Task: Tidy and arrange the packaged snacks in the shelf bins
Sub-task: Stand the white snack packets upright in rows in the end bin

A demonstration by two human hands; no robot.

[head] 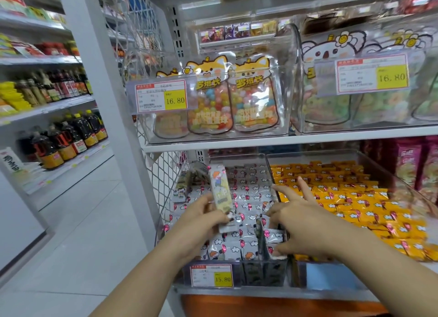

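My left hand [203, 218] grips a long pale snack packet [221, 193] with a cartoon print, held upright above a clear bin [239, 157] full of white snack packets [248, 193] with pink and cloud prints. My right hand [297, 218] reaches over the same bin near the divider. Its index and another finger are stretched forward, the rest curl down toward the packets; I cannot tell if they pinch one. The neighbouring bin holds orange snack packets [350, 198].
An upper shelf [284, 140] carries clear bins of candy bags [254, 103] with yellow price tags [175, 99]. Pink bags [412, 165] stand at far right. A white post [113, 98] and wire mesh border the bins on the left. Bottles [68, 136] fill the aisle shelves.
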